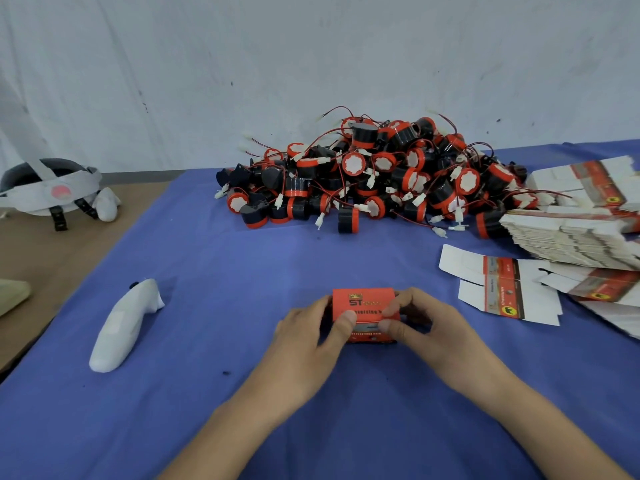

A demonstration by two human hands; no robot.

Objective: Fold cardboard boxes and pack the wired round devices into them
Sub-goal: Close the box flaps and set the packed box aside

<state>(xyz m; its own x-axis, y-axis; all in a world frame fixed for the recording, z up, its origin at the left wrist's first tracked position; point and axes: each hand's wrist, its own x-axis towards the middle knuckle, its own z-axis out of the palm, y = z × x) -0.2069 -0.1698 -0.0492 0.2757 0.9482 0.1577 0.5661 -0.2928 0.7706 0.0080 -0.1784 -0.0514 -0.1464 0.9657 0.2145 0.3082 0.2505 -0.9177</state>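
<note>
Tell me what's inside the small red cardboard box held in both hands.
Only printed outer faces of the small red cardboard box show; the left hand and right hand grip its ends, so the inside is hidden.

A folded orange box [363,304] stands front-centre, black-and-orange wired devices [374,174] heaped behind, flat blanks [568,233] stacked right.

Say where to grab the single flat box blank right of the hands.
I'd pinch the flat box blank by its near-left white flap, coming from the left over the blue cloth. It lies flat, so only an edge offers purchase, and the stacked blanks crowd its right side.
</note>
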